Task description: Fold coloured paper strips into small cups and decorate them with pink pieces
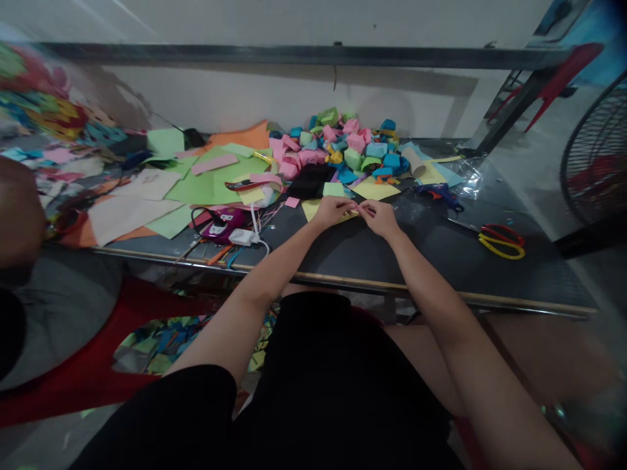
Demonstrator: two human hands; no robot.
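My left hand (pixel 334 210) and my right hand (pixel 378 217) meet over the dark table, fingertips pinched together. Between them is a small pink piece of paper (pixel 358 209), mostly covered by the fingers; its exact shape cannot be made out. Under and beside my left hand lies a yellow sheet of paper (pixel 309 207). Just beyond the hands sit a light green paper square (pixel 334 189) and another yellow sheet (pixel 376 188). Behind these rises a pile of small folded paper pieces (pixel 353 142) in pink, blue, green and yellow.
Red-and-yellow-handled scissors (pixel 501 241) and a blue glue gun (pixel 441 194) lie to the right. A purple power strip (pixel 224 225) with a white plug is at left, near green paper sheets (pixel 215 176). A fan (pixel 595 150) stands far right; another person (pixel 19 215) sits at left.
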